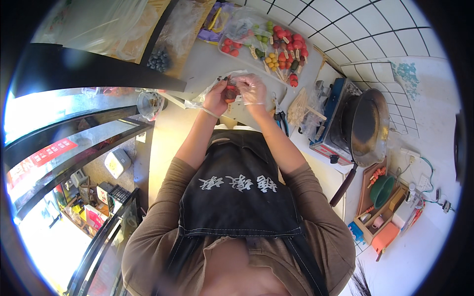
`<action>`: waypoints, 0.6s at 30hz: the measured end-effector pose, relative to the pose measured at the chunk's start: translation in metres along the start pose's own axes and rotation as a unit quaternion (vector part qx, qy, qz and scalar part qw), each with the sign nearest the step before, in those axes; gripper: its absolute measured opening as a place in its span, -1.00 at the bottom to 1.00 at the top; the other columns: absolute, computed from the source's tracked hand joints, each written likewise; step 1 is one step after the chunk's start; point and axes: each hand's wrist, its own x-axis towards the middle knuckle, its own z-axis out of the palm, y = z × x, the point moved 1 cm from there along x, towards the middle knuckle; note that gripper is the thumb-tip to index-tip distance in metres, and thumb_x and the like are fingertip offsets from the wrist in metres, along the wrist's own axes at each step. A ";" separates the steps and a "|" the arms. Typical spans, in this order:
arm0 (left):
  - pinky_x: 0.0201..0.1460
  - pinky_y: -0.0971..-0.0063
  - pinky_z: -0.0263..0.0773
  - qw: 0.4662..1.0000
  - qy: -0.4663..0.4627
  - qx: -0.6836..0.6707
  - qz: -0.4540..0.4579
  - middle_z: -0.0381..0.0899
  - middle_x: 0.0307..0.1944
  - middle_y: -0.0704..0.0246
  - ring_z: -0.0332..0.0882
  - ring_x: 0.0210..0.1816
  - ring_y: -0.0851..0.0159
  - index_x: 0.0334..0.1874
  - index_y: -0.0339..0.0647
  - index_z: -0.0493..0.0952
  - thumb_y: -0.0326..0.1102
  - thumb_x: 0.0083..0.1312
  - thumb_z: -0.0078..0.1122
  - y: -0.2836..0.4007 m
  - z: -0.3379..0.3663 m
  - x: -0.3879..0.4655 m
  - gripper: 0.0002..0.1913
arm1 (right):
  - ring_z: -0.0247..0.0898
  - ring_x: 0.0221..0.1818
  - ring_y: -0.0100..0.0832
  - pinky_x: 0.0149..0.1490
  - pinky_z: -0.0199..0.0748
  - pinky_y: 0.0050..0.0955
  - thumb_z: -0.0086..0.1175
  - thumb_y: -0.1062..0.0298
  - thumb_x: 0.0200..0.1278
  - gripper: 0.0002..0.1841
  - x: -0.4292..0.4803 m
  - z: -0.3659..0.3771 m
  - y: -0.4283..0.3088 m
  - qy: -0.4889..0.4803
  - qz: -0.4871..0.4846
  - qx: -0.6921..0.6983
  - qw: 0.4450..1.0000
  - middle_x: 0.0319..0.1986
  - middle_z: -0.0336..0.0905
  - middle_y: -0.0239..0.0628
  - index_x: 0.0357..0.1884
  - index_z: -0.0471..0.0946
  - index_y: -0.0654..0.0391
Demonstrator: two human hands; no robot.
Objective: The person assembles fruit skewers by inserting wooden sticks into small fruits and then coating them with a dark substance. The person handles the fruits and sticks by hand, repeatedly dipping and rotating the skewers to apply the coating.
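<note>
My left hand (216, 99) holds a dark red fruit piece (230, 94), perhaps a split hawthorn, above the counter. My right hand (252, 88), in a clear plastic glove, has its fingers against the same piece; what those fingertips pinch is too small to tell. White paper or film (202, 99) lies under and beside my left hand. Just beyond, a clear tray (247, 63) holds red, green and yellow fruits, many on flat wooden sticks. To the right of my right hand lie blue-and-black handled pliers or shears (280, 117).
Flat wooden sticks (296, 107) lie right of the shears. A dark pan (366, 127) sits on a portable gas stove (333, 129), its handle jutting toward me. Dark grapes or blueberries (159, 60) are at upper left, near a clear container (150, 105). A glass display case edges the left.
</note>
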 end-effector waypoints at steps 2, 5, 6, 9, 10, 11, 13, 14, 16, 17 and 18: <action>0.02 0.33 0.42 1.000 -0.003 -0.011 0.002 0.46 -0.10 0.21 0.47 -0.09 0.20 0.02 -0.30 0.34 -0.26 0.38 -0.16 -0.004 -0.004 0.001 -0.71 | 0.46 -0.36 -0.60 -0.24 0.41 -0.61 0.09 0.57 0.03 -0.84 -0.003 -0.001 -0.013 0.020 -0.047 -0.110 0.993 -0.35 0.61 -0.41 -0.33 0.61 0.15; 0.06 0.32 0.39 0.999 -0.003 -0.036 -0.001 0.45 -0.07 0.21 0.46 -0.06 0.20 0.04 -0.31 0.33 -0.26 0.38 -0.17 -0.005 -0.008 0.001 -0.70 | 0.46 -0.34 -0.57 -0.25 0.40 -0.60 0.09 0.57 0.04 -0.83 -0.003 0.001 0.015 -0.022 0.084 0.138 0.987 -0.34 0.60 -0.41 -0.31 0.62 0.14; 0.07 0.32 0.39 0.999 -0.001 -0.034 -0.002 0.45 -0.06 0.22 0.45 -0.06 0.20 0.05 -0.31 0.33 -0.27 0.38 -0.17 -0.004 -0.007 0.000 -0.70 | 0.47 -0.30 -0.54 -0.20 0.41 -0.57 0.08 0.59 0.05 -0.83 -0.001 -0.002 0.025 -0.044 0.122 0.201 0.971 -0.32 0.59 -0.38 -0.30 0.60 0.17; 0.09 0.32 0.37 1.000 0.003 -0.018 -0.018 0.44 -0.04 0.21 0.44 -0.03 0.20 0.07 -0.33 0.32 -0.27 0.38 -0.18 0.000 0.000 -0.004 -0.68 | 0.47 -0.21 -0.48 -0.08 0.42 -0.54 0.06 0.62 0.05 -0.81 0.003 -0.012 0.033 -0.088 0.172 0.311 0.931 -0.25 0.56 -0.32 -0.26 0.58 0.23; 0.10 0.32 0.37 1.000 0.006 -0.010 -0.026 0.43 -0.03 0.21 0.44 -0.03 0.20 0.07 -0.33 0.31 -0.27 0.38 -0.18 0.001 0.000 -0.006 -0.68 | 0.45 -0.20 -0.49 -0.07 0.41 -0.54 0.08 0.62 0.04 -0.80 0.002 -0.014 0.026 -0.091 0.147 0.301 0.938 -0.23 0.54 -0.33 -0.25 0.59 0.22; 0.11 0.32 0.36 1.000 0.004 -0.015 -0.027 0.43 -0.03 0.20 0.44 -0.02 0.19 0.07 -0.34 0.31 -0.27 0.38 -0.19 0.001 -0.001 -0.005 -0.67 | 0.44 -0.19 -0.50 -0.06 0.39 -0.55 0.09 0.62 0.03 -0.78 0.001 -0.014 0.020 -0.093 0.122 0.291 0.944 -0.21 0.53 -0.34 -0.23 0.59 0.21; 0.14 0.30 0.35 0.999 -0.002 -0.022 -0.027 0.42 -0.03 0.18 0.43 -0.01 0.17 0.08 -0.35 0.30 -0.27 0.39 -0.20 -0.001 -0.003 -0.003 -0.67 | 0.42 -0.24 -0.49 -0.15 0.40 -0.55 0.13 0.58 -0.02 -0.76 0.000 -0.013 0.015 -0.092 0.059 0.210 0.972 -0.27 0.50 -0.36 -0.26 0.62 0.12; 0.06 0.33 0.38 0.999 -0.004 -0.033 -0.024 0.44 -0.06 0.19 0.46 -0.05 0.19 0.07 -0.34 0.31 -0.28 0.38 -0.20 -0.004 -0.008 -0.001 -0.68 | 0.41 -0.27 -0.48 -0.19 0.40 -0.55 0.15 0.56 -0.05 -0.75 -0.001 -0.013 0.013 -0.091 0.027 0.168 0.981 -0.30 0.48 -0.37 -0.27 0.64 0.07; -0.10 0.39 0.43 0.998 -0.010 -0.055 -0.023 0.49 -0.12 0.22 0.50 -0.12 0.21 0.06 -0.33 0.32 -0.31 0.37 -0.19 -0.008 -0.010 0.002 -0.70 | 0.39 -0.23 -0.44 -0.16 0.39 -0.52 0.18 0.53 -0.09 -0.76 -0.001 -0.007 0.028 -0.065 0.003 0.100 0.993 -0.30 0.43 -0.36 -0.30 0.65 0.03; 0.00 0.35 0.39 0.998 -0.001 -0.051 -0.023 0.46 -0.08 0.20 0.47 -0.08 0.19 0.06 -0.35 0.31 -0.30 0.38 -0.21 -0.009 -0.007 0.000 -0.69 | 0.38 -0.21 -0.42 -0.14 0.38 -0.50 0.20 0.52 -0.11 -0.76 -0.001 -0.005 0.037 -0.051 -0.009 0.067 0.996 -0.29 0.41 -0.35 -0.32 0.66 0.01; 0.09 0.31 0.36 0.999 0.009 -0.048 -0.023 0.44 -0.05 0.17 0.45 -0.03 0.17 0.06 -0.36 0.30 -0.30 0.38 -0.22 -0.006 0.009 -0.006 -0.69 | 0.37 -0.20 -0.40 -0.12 0.38 -0.49 0.21 0.50 -0.11 -0.77 -0.001 -0.005 0.038 -0.045 -0.009 0.066 0.997 -0.30 0.40 -0.35 -0.33 0.66 -0.01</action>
